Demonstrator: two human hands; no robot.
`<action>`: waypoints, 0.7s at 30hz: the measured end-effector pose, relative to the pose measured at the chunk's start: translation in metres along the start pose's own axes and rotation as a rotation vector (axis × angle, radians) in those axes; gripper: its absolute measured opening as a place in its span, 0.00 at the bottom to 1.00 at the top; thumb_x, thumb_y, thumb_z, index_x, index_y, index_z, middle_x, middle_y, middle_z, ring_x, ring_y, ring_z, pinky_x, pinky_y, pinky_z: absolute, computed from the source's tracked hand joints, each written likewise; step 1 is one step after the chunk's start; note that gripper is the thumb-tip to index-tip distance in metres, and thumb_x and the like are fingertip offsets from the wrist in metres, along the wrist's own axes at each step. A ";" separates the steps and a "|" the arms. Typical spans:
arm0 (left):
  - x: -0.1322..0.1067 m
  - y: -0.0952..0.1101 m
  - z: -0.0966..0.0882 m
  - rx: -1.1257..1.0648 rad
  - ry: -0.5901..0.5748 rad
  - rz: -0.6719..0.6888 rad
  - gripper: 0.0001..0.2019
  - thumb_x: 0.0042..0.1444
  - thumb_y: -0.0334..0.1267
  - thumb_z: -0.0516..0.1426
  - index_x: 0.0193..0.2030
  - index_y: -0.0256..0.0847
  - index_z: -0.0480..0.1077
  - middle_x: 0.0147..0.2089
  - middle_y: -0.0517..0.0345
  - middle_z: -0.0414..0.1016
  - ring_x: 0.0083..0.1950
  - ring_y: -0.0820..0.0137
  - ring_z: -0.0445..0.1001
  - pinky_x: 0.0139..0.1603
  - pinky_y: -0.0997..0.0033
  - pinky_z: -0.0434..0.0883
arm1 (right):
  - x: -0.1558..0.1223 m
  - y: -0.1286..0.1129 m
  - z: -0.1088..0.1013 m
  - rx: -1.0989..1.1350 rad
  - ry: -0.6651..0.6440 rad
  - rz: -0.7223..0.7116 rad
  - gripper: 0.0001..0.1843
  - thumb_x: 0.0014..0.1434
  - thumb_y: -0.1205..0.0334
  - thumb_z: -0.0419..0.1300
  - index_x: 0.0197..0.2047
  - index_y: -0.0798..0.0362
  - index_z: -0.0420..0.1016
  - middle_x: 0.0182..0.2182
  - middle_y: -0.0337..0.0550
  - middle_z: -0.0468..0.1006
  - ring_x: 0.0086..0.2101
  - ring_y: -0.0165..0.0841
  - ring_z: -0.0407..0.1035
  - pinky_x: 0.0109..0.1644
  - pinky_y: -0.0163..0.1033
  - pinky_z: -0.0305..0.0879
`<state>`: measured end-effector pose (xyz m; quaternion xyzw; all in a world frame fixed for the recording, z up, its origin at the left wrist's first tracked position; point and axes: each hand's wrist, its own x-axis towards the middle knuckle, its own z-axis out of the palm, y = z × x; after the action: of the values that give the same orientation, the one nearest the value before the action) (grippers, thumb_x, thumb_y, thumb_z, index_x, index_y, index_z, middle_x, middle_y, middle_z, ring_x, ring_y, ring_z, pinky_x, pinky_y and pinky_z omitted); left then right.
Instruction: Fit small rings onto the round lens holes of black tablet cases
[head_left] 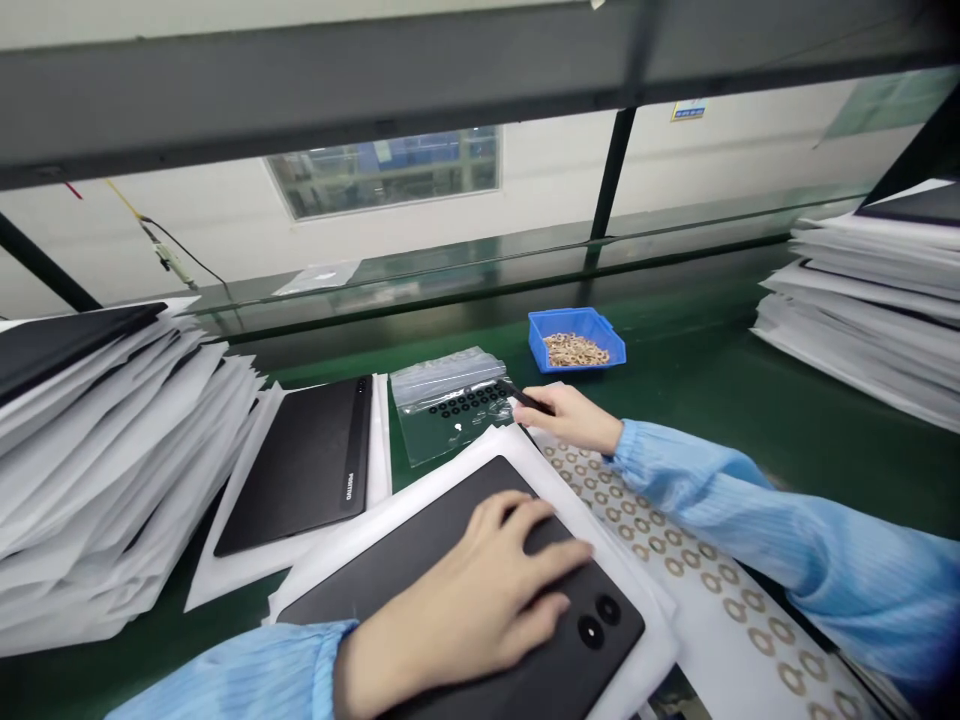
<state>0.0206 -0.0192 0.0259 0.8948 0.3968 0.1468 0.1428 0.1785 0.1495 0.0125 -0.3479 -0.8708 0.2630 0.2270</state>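
My left hand [480,590] lies with its fingers spread on a dark tablet back cover [420,545], which has two round camera openings near its right corner. White foam sheets [651,610] lie beneath the cover. Farther off, my right hand [574,417] is closed round a slim black tool [529,398], whose exact kind I cannot make out. The tool's tip reaches a clear zip bag [435,440] with rows of small black rings [469,401] on it. Under my right forearm lies a pale sheet [697,640] covered with tan ring stickers [673,567].
A blue bin [577,322] of small tan rings stands at the back. Another dark tablet cover [300,465] lies left on white sheets. Tall stacks of sheet-wrapped covers rise at the left [112,480] and right [870,300]. A grey shelf beam [375,85] crosses above.
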 end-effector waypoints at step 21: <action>0.007 -0.032 -0.026 0.171 0.235 -0.481 0.18 0.65 0.45 0.44 0.26 0.40 0.62 0.21 0.63 0.65 0.22 0.73 0.65 0.24 0.75 0.60 | -0.024 -0.028 0.016 0.591 0.162 0.171 0.28 0.51 0.35 0.51 0.22 0.53 0.59 0.15 0.33 0.56 0.17 0.25 0.51 0.18 0.32 0.47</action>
<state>-0.0062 0.0104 0.0383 0.7605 0.6226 0.1772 0.0505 0.1713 0.1095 0.0122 -0.3584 -0.7033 0.4943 0.3641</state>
